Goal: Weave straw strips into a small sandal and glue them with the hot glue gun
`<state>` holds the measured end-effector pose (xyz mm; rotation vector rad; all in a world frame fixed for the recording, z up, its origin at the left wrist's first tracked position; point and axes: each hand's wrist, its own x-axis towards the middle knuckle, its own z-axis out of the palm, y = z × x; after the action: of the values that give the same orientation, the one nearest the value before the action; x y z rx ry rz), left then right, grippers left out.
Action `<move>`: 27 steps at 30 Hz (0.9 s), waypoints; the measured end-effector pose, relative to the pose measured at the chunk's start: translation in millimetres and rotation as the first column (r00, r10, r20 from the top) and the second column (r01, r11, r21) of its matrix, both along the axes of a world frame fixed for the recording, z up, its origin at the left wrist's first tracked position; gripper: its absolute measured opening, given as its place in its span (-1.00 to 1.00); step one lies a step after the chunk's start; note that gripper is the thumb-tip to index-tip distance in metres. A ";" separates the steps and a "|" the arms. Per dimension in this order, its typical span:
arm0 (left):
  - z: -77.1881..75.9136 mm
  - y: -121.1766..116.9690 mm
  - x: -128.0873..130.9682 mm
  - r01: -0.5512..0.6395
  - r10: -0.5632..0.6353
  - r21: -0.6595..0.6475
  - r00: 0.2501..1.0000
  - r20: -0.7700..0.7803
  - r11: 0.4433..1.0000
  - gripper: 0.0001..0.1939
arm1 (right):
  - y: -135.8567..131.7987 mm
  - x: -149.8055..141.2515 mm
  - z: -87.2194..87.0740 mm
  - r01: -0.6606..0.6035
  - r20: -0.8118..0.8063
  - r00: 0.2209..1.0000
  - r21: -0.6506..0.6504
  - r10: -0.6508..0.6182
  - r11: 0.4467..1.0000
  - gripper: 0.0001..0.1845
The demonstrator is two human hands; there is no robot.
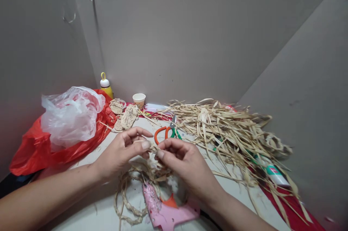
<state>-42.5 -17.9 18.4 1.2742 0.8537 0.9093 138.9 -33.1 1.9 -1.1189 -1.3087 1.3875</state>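
Note:
My left hand (123, 151) and my right hand (181, 160) meet over the middle of the table, thumbs and fingers pinched on the same bit of braided straw cord (130, 194). The cord hangs down from the pinch and loops on the white tabletop (100, 216) below. A pink glue gun (165, 211) with an orange trigger lies under my hands, near the front edge. Orange-and-green scissors (165, 131) lie just beyond my fingers.
A big heap of dried straw strips (225, 126) covers the right side, with a white tube (274, 173) partly under it. At left sit a clear plastic bag (70, 115) on a red bag (32, 151). Behind are woven straw pieces (125, 115), a paper cup (139, 99) and a yellow bottle (106, 86).

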 end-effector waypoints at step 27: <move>-3.7 -5.3 5.7 -0.014 0.020 -0.107 0.998 0.055 0.994 -0.60 | -1.3 -3.0 -2.0 0.011 -0.119 0.993 -0.024 -0.014 1.000 -0.78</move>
<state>-36.8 -23.3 14.7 1.1459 0.8586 0.8981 135.9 -34.4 0.0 -1.0413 -1.2010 1.4414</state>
